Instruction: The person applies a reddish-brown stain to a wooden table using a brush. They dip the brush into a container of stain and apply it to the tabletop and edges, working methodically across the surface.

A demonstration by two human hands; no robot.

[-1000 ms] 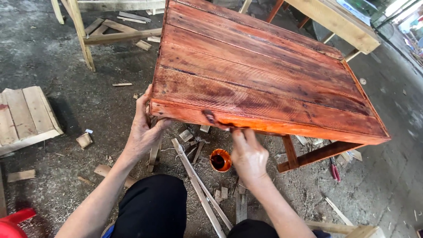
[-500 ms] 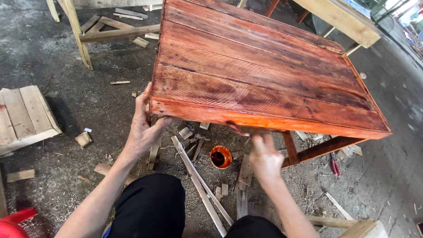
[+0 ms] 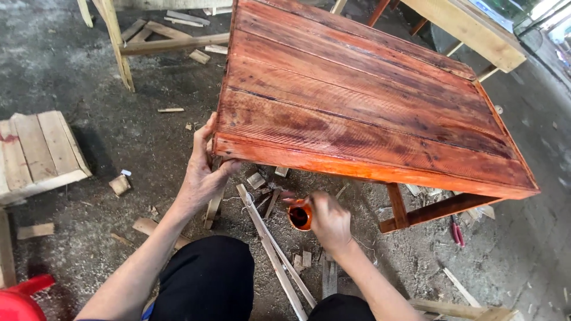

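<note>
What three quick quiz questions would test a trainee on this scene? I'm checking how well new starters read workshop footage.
1. True or false: the left hand grips the near corner of the stained wooden table.
2. What is the right hand at? A. a hammer B. a small orange cup C. a saw
3. Fill in: the cup sits low, on the ____ in front of the table, among wood scraps.

Key: 1 true; 2 B; 3 ground.
</note>
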